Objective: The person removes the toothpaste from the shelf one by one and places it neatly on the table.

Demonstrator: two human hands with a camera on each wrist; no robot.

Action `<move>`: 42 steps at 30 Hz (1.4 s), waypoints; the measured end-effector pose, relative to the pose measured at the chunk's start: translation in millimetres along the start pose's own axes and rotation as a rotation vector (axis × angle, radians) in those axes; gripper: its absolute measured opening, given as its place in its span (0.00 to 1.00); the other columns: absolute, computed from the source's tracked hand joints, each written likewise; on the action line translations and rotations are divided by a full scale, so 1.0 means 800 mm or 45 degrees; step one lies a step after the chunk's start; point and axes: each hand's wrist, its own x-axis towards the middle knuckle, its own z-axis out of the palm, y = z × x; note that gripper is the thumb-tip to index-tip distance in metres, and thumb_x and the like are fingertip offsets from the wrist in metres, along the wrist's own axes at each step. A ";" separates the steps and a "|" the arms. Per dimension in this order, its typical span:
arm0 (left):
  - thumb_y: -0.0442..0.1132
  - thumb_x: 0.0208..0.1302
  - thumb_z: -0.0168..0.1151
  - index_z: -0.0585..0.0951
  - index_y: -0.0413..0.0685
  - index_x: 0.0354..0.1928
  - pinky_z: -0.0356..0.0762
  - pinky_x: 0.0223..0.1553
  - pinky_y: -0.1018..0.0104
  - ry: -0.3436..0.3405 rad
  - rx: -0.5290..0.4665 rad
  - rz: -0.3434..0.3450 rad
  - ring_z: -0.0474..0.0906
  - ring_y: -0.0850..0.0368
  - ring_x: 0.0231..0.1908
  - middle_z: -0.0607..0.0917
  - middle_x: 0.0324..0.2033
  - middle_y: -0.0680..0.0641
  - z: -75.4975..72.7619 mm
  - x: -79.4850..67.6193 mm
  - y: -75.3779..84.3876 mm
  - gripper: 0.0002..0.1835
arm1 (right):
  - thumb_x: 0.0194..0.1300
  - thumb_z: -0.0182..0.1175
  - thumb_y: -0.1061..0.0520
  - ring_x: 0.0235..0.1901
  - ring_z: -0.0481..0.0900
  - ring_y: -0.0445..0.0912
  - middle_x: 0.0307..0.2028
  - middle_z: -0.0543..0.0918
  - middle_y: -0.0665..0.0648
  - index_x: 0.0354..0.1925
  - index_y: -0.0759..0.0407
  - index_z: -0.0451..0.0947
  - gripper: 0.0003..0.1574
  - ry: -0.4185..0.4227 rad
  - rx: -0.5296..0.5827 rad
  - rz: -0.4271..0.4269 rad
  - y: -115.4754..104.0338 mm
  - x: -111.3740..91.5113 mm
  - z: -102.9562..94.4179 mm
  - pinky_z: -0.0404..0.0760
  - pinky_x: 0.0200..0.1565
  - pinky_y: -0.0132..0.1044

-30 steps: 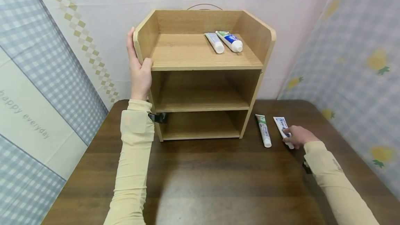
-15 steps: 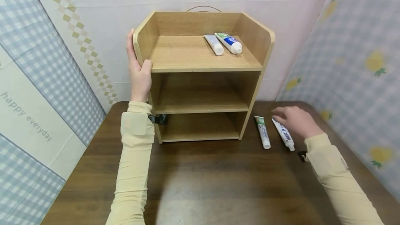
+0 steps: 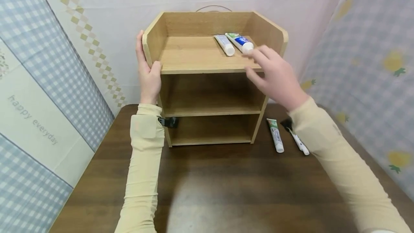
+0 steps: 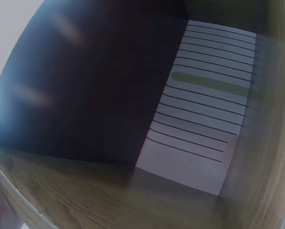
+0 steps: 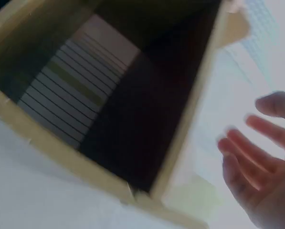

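Observation:
My left hand (image 3: pixel 150 82) grips the left side panel of a small wooden shelf unit (image 3: pixel 191 55), thumb on the front edge and fingers round the outside. Two toothpaste tubes lie on its top level: a pale one (image 3: pixel 224 44) and a blue, white and green one (image 3: pixel 239 41). In front of the top level's right end hovers my right hand (image 3: pixel 275 76), fingers spread and holding nothing; its fingertips are close to the blue tube's cap, but I cannot tell if they touch. The right wrist view also shows this hand (image 5: pixel 266 176) with nothing in it.
On the dark wooden table (image 3: pixel 213 182), right of the shelf, lie a green-and-white toothpaste tube (image 3: pixel 275 135) and a white-and-blue one (image 3: pixel 300 144), partly covered by the right wrist's camera. Patterned cloth (image 3: pixel 365 82) hangs behind and at both sides.
My right hand has let go of the white-and-blue toothpaste tube on the table, then risen leftward to the shelf's top level. The left hand keeps its grip on the side panel.

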 end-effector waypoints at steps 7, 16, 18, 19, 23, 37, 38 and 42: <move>0.20 0.52 0.38 0.51 0.54 0.75 0.63 0.56 0.65 -0.032 0.003 0.011 0.62 0.60 0.60 0.55 0.74 0.58 0.007 0.003 -0.004 0.45 | 0.66 0.53 0.54 0.46 0.73 0.60 0.49 0.77 0.65 0.57 0.61 0.73 0.23 -0.058 -0.118 0.103 0.026 0.069 0.048 0.70 0.47 0.53; 0.21 0.52 0.38 0.51 0.54 0.75 0.62 0.59 0.64 -0.026 0.014 -0.001 0.61 0.61 0.61 0.55 0.74 0.56 0.004 -0.005 -0.007 0.45 | 0.69 0.47 0.39 0.61 0.65 0.62 0.63 0.71 0.67 0.72 0.57 0.57 0.40 -0.551 -0.365 0.333 0.027 0.109 0.074 0.57 0.59 0.55; 0.21 0.52 0.39 0.51 0.55 0.75 0.62 0.59 0.64 -0.021 0.018 -0.002 0.61 0.61 0.61 0.56 0.74 0.57 0.002 -0.005 -0.006 0.45 | 0.69 0.45 0.39 0.61 0.65 0.62 0.63 0.72 0.67 0.69 0.59 0.60 0.39 -0.625 -0.399 0.347 0.025 0.114 0.074 0.55 0.60 0.56; 0.21 0.52 0.39 0.51 0.55 0.75 0.62 0.60 0.64 -0.018 0.021 -0.002 0.61 0.61 0.62 0.56 0.74 0.57 0.002 -0.005 -0.006 0.45 | 0.70 0.44 0.38 0.60 0.65 0.62 0.63 0.72 0.67 0.68 0.59 0.62 0.38 -0.651 -0.408 0.350 0.025 0.115 0.074 0.54 0.59 0.56; 0.21 0.52 0.39 0.51 0.55 0.75 0.62 0.60 0.65 -0.011 0.025 -0.001 0.61 0.62 0.62 0.55 0.74 0.56 0.001 -0.005 -0.003 0.45 | 0.70 0.43 0.41 0.58 0.66 0.62 0.59 0.76 0.66 0.57 0.61 0.69 0.30 -0.651 -0.371 0.347 0.024 0.115 0.073 0.53 0.59 0.57; 0.20 0.52 0.38 0.51 0.52 0.75 0.63 0.59 0.64 -0.039 -0.021 0.015 0.62 0.60 0.61 0.55 0.75 0.55 0.007 -0.001 -0.003 0.45 | 0.72 0.45 0.46 0.53 0.69 0.60 0.44 0.80 0.63 0.44 0.59 0.74 0.20 -0.302 -0.199 0.321 0.017 0.076 0.060 0.58 0.54 0.55; 0.20 0.51 0.38 0.51 0.52 0.75 0.63 0.59 0.64 -0.037 -0.026 0.022 0.62 0.61 0.60 0.55 0.75 0.55 0.007 0.000 -0.003 0.45 | 0.72 0.45 0.45 0.53 0.69 0.60 0.43 0.78 0.64 0.42 0.59 0.73 0.20 -0.287 -0.188 0.317 0.015 0.074 0.060 0.59 0.53 0.54; 0.19 0.51 0.37 0.51 0.51 0.75 0.63 0.59 0.65 -0.038 -0.034 0.040 0.61 0.61 0.60 0.54 0.75 0.55 0.006 0.003 -0.003 0.45 | 0.70 0.48 0.37 0.53 0.69 0.59 0.40 0.75 0.63 0.43 0.60 0.72 0.27 -0.240 -0.162 0.325 0.013 0.065 0.059 0.61 0.50 0.53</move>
